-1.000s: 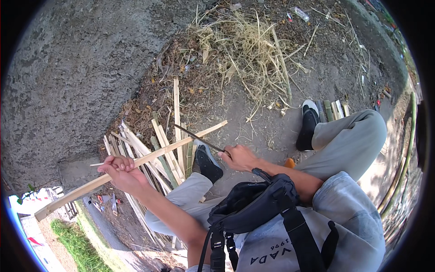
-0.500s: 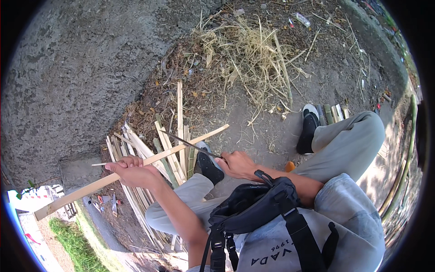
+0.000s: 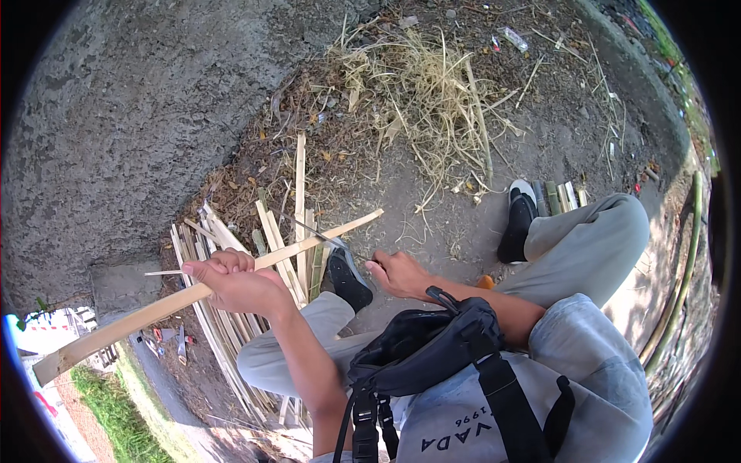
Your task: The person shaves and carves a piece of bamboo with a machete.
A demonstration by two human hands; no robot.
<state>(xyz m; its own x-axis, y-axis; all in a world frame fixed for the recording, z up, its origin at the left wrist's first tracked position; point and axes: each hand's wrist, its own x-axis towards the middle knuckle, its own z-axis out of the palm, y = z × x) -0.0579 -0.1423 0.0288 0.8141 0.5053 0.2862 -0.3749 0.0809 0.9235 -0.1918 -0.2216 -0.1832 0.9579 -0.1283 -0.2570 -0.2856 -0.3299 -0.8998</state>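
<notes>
My left hand (image 3: 243, 285) is closed round a long, pale bamboo strip (image 3: 127, 333), which slants from the lower left up to the middle. A thin stick (image 3: 160, 273) pokes out of the same fist. In my closed right hand (image 3: 401, 275) is a knife (image 3: 336, 241); its handle is mostly hidden by the fingers. The narrow dark blade crosses the strip near its far end, appearing to touch it.
Bundled bamboo strips (image 3: 224, 332) lie beside my left leg. Dry shavings (image 3: 417, 92) are heaped ahead, next to a rough concrete wall (image 3: 131, 139). Short bamboo pieces (image 3: 560, 197) stand by my right shoe (image 3: 517, 224). A black bag (image 3: 432, 343) hangs at my front.
The bamboo strip and my left hand have shifted slightly left. The knife in my right hand still crosses the strip, its blade tilted a little differently. The whole view has moved slightly.
</notes>
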